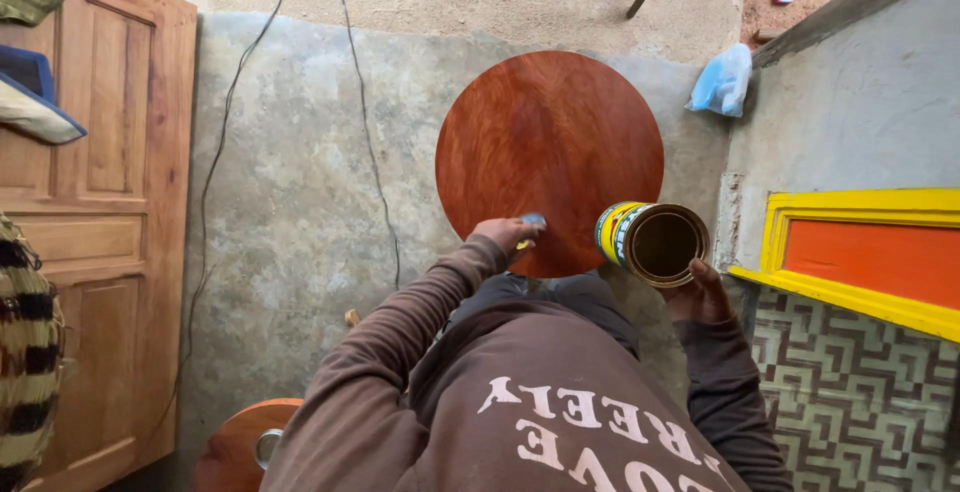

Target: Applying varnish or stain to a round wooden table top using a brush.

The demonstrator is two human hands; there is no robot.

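A round reddish-brown glossy wooden tabletop [549,142] stands on the concrete floor in front of me. My left hand [505,234] rests on its near edge, closed around a small tool with a blue-grey tip and a bit of yellow, likely a brush. My right hand [698,295] holds an open yellow-labelled tin can [652,242] from below, tilted with its mouth toward me, just right of the tabletop's near edge.
A pale wooden panel door [95,242] lies flat at the left. Two thin cables [365,132] run across the floor. A blue plastic bag [722,80] sits by the wall at right. A yellow and orange frame [860,252] is at right. Another round wooden piece [240,442] lies bottom left.
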